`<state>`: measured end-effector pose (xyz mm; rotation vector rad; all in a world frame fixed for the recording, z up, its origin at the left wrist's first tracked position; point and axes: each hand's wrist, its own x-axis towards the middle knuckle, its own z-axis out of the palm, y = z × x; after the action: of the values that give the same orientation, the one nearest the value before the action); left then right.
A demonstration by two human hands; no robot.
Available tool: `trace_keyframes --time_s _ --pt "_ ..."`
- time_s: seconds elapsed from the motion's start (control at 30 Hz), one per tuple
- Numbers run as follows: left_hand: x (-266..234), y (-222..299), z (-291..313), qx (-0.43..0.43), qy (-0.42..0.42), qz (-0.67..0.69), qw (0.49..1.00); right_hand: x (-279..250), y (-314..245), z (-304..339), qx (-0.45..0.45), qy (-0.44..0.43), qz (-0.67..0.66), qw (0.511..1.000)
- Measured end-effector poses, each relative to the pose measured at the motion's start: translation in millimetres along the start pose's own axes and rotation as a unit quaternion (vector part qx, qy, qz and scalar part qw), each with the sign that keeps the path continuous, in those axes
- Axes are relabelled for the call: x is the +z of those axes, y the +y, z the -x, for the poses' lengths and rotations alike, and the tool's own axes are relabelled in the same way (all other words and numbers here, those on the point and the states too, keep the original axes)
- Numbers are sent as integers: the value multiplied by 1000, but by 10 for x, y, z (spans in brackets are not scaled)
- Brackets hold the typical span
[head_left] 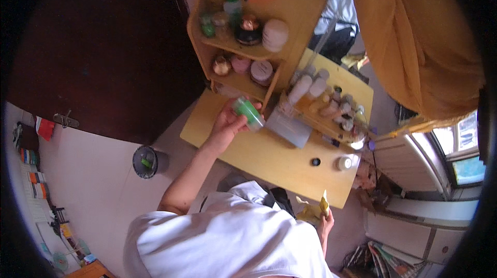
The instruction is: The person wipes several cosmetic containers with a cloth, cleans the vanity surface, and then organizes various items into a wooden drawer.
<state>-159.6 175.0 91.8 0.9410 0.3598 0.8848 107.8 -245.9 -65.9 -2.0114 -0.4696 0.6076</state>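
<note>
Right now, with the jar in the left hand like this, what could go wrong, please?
The left hand holds the green jar tilted, so it might slip and drop onto the table. The bottles stand crowded, so a careless bump could topple several. The white jar sits near the table's right edge and might be knocked off.
</note>
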Motion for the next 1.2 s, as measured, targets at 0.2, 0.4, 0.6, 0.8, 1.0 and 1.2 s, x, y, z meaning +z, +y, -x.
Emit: trace_keyframes --time_s 0.2,0.4,0.6,0.8,1.0,1.2 --pt "-334 138 -142 61 116 -117 985 292 -410 53 31 26 22 999" --pt "-626 638 -510 235 232 -191 925 547 -664 -108 -7 17 -18 1000" --pt "-646 1041 -775 307 236 -172 906 1133 -1905 -527 -210 -45 326 921" --pt "-781 1170 -934 299 220 -275 887 1646 -2931 -666 -292 -94 223 925" --pt "-839 1061 -751 207 244 -320 892 2106 -3736 -771 -452 -161 225 848" --pt "-950 690 -138 179 300 -293 890 2382 -4185 -1019 -552 -229 199 776"
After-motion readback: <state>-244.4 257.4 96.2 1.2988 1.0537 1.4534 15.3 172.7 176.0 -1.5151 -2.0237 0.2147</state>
